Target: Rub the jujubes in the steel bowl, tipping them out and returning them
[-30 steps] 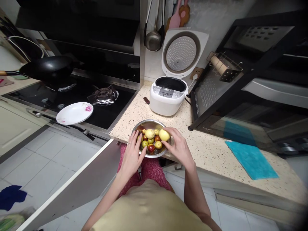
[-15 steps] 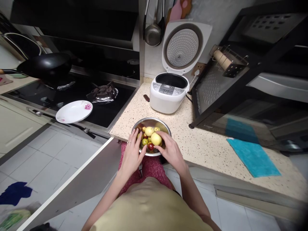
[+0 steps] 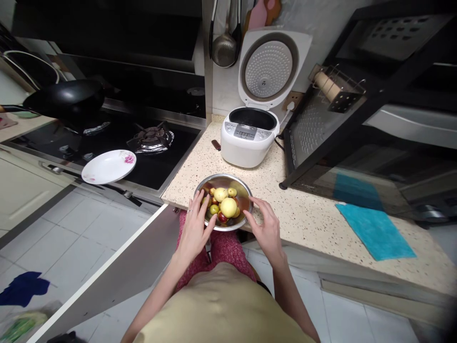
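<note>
A steel bowl (image 3: 207, 181) holds several fruits and sits at the counter's front edge. On top of the pile lies a large round pale-yellow fruit (image 3: 228, 207), with another yellow one (image 3: 220, 194) behind it. Green fruits and a dark red one (image 3: 222, 217) lie lower down. My left hand (image 3: 193, 226) reaches over the bowl's left rim, fingers stretched and thumb apart, fingertips close to the fruit. At the right rim is my right hand (image 3: 267, 231), with thumb and fingers spread and nothing between them. Whether its fingertips touch the rim I cannot tell.
Behind the bowl stands a white rice cooker (image 3: 246, 147) with its lid up. A floral plate (image 3: 107, 167) rests at the stove's front edge, near a black wok (image 3: 67, 97). A turquoise cloth (image 3: 376, 233) lies to the right. An open cabinet door (image 3: 117, 271) juts out at left.
My right hand has drawn back to the right, from around the large yellow fruit to the bowl's rim. That fruit now sits free among the others. My left hand stays nearly still.
</note>
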The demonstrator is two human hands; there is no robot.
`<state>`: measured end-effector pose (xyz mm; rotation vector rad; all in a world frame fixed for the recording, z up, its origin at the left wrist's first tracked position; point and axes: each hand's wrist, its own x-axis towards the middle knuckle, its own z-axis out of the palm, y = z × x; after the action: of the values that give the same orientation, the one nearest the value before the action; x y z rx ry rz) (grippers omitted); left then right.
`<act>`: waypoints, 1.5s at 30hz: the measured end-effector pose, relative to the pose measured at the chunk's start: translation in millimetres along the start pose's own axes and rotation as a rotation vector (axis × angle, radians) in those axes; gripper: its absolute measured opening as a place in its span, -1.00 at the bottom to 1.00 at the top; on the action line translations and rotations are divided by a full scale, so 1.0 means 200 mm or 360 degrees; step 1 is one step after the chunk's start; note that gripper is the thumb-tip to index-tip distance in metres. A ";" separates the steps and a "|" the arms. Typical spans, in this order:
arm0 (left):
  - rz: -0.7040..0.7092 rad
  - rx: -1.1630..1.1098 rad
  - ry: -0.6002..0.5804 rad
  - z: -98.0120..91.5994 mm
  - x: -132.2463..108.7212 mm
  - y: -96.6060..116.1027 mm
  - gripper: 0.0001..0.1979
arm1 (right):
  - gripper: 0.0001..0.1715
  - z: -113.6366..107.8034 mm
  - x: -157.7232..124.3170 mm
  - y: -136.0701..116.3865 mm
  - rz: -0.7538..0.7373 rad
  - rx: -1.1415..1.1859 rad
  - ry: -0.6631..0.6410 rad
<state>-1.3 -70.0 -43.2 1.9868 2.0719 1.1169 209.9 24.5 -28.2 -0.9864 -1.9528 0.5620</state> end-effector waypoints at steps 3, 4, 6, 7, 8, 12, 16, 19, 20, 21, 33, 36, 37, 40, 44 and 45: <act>-0.0027 -0.0048 0.0021 -0.02 0.01 0.02 -0.37 | -0.59 0.01 -0.01 0.03 0.0098 -0.0025 0.0044; -0.0038 -0.0061 0.0031 -0.03 0.02 0.02 -0.36 | -0.58 0.01 -0.01 0.03 0.0114 -0.0023 0.0040; -0.0063 -0.0080 0.0046 -0.04 0.03 0.03 -0.37 | -0.57 0.03 -0.01 0.04 0.0127 -0.0008 0.0030; -0.0074 -0.0083 0.0052 -0.05 0.04 0.04 -0.38 | -0.57 0.03 -0.01 0.04 0.0129 -0.0001 0.0023; -0.0079 -0.0083 0.0055 -0.05 0.04 0.04 -0.38 | -0.57 0.03 -0.01 0.04 0.0130 0.0003 0.0019; -0.0019 -0.0067 0.0049 -0.05 0.08 0.07 -0.37 | -0.56 0.04 -0.01 0.05 0.0132 -0.0006 0.0021; 0.0085 -0.0062 0.0027 -0.02 0.12 0.08 -0.37 | -0.55 0.05 -0.02 0.07 0.0261 -0.0025 0.0061; 0.0129 -0.0027 0.0017 0.01 0.16 0.07 -0.38 | -0.62 0.07 -0.01 0.10 0.0469 0.0057 0.0074; 0.0133 -0.0010 0.0012 0.02 0.18 0.07 -0.38 | -0.62 0.08 -0.01 0.11 0.0524 0.0145 0.0052; 0.0135 0.0009 0.0007 0.02 0.19 0.07 -0.39 | -0.58 0.09 0.00 0.11 0.0571 0.0273 0.0014; 0.0061 -0.0222 -0.0117 0.12 0.23 0.09 -0.29 | -0.43 0.09 0.04 0.06 0.0833 0.1042 0.0197; 0.0071 -0.0413 -0.0116 0.21 0.25 0.11 -0.26 | -0.42 0.03 0.09 0.06 0.0758 0.0944 0.0302; 0.0082 -0.0485 -0.0105 0.24 0.27 0.11 -0.25 | -0.42 0.01 0.11 0.06 0.0747 0.0922 0.0327; 0.0103 -0.0683 -0.0062 0.34 0.32 0.12 -0.24 | -0.45 -0.05 0.15 0.05 0.0716 0.0850 0.0376; 0.0081 -0.0872 -0.0014 0.45 0.40 0.13 -0.22 | -0.49 -0.11 0.21 0.07 0.0634 0.0676 0.0445; 0.0068 -0.0913 -0.0008 0.48 0.41 0.13 -0.23 | -0.50 -0.13 0.23 0.08 0.0617 0.0632 0.0460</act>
<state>55.6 44.0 -64.2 1.7406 1.4730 1.4959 222.9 70.4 -2.8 -1.1194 -1.3336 0.9270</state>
